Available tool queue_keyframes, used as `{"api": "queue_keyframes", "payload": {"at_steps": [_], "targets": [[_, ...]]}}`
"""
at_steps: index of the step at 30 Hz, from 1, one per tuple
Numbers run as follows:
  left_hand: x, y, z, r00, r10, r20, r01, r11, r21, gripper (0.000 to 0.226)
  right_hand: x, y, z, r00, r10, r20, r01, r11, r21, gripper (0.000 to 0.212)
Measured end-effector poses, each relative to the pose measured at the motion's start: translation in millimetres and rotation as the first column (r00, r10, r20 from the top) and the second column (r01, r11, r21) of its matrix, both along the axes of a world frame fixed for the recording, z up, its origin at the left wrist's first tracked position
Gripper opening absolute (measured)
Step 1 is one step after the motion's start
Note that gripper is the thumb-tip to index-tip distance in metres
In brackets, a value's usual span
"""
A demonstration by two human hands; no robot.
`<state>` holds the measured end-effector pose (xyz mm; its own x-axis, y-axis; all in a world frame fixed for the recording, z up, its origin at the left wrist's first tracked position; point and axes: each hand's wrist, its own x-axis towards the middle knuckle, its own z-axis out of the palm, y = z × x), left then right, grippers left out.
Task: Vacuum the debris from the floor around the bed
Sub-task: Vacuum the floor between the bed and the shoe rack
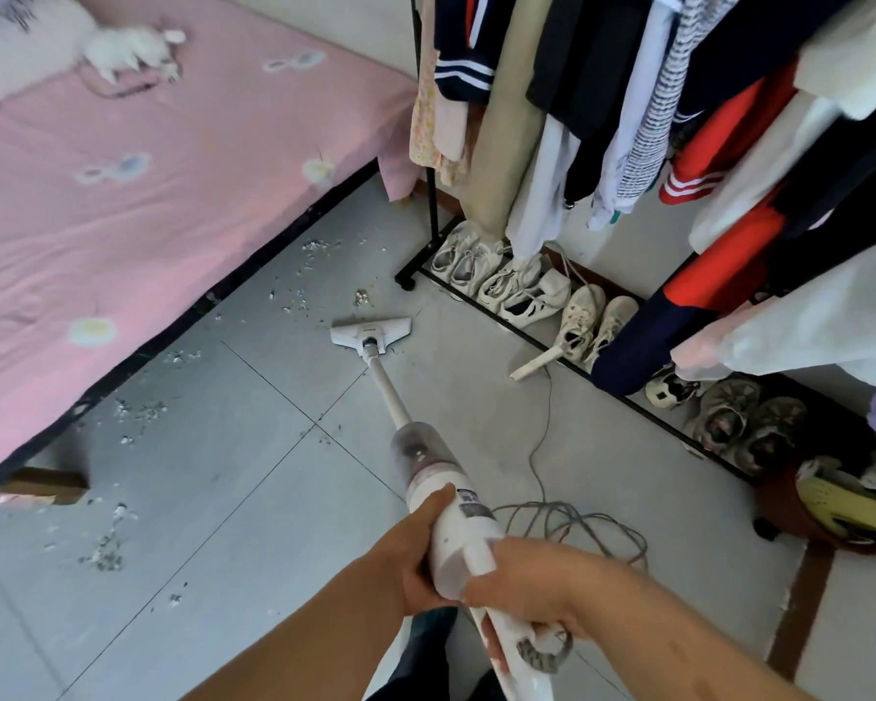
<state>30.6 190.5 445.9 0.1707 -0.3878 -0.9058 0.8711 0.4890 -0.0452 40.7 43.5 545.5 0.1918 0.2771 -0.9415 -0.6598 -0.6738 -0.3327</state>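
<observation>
White vacuum (464, 528) in left hand (416, 554) and right hand (527, 584), debris (319, 246) well ahead

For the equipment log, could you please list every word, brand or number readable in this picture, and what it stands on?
Sticker on the vacuum: printed text, too small to read.
Floor head: a faint brand-like mark on top, too blurred to read.
Nothing else shows legible text.
</observation>
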Motion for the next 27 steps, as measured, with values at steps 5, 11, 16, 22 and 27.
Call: {"api": "queue_keyframes", "payload": {"at_steps": [5, 11, 16, 22, 27], "targets": [[12, -9, 8, 0.997, 0.078, 0.017, -0.078, 0.997, -0.019, 0.066, 8, -6, 0, 0.953, -0.299, -0.051, 0.300, 0.954, 0.001, 0.047], [20, -30, 9, 0.978, 0.184, 0.096, -0.175, 0.980, -0.097, 0.065, 13, -12, 1, 0.943, -0.332, 0.014, 0.331, 0.942, 0.057, 0.030], [21, -37, 0, 0.971, 0.182, 0.153, -0.175, 0.983, -0.060, 0.062, 11, -15, -2, 0.936, -0.351, 0.038, 0.348, 0.936, 0.058, 0.022], [25, -34, -22, 0.980, 0.143, 0.141, -0.134, 0.988, -0.071, 0.073, 4, -25, -10, 0.941, -0.337, 0.016, 0.335, 0.939, 0.080, 0.025], [25, -28, -31, 0.982, 0.115, 0.147, -0.101, 0.989, -0.104, 0.074, 2, -27, -16, 0.942, -0.335, 0.027, 0.332, 0.940, 0.083, 0.026]]}}
